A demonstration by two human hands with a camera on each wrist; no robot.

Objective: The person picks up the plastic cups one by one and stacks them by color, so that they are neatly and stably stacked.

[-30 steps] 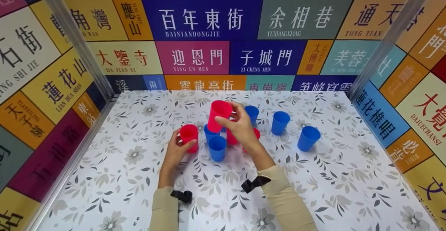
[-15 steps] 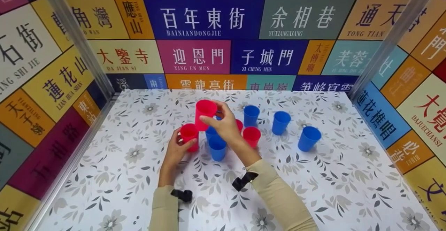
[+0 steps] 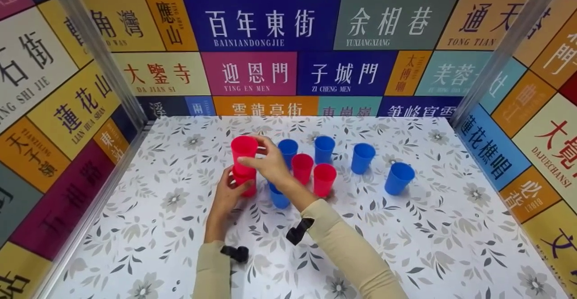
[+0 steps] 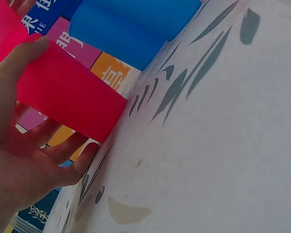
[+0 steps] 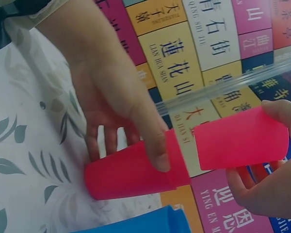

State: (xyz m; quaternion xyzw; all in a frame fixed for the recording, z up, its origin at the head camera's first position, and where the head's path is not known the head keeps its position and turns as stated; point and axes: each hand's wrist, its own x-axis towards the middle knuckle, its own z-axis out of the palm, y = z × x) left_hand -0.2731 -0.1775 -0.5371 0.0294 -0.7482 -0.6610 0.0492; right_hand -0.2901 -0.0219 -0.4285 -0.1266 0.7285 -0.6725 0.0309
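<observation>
In the head view my left hand [image 3: 226, 194] holds a red cup [image 3: 249, 190] upright on the table, thumb on the near side and fingers round the far side. My right hand [image 3: 271, 166] pinches another red cup [image 3: 244, 148] right above it. From the right wrist view, the base of this upper cup [image 5: 242, 138] faces the rim of the lower cup [image 5: 131, 172], close to it and roughly in line. Near the hands stand a blue cup [image 3: 279, 196], partly covered by my right forearm, and a blue cup [image 3: 287, 150] behind my right hand.
Two red cups [image 3: 324, 179] stand side by side right of my right forearm. Farther right are blue cups [image 3: 324, 149], the last one [image 3: 400, 179] standing alone. Walls with coloured sign panels [image 3: 252, 73] enclose the flower-patterned table [image 3: 432, 245] at the back and sides.
My right hand has carried its red cup leftward and down, from above the blue cups to over the cup in my left hand. The left hand has stayed in place.
</observation>
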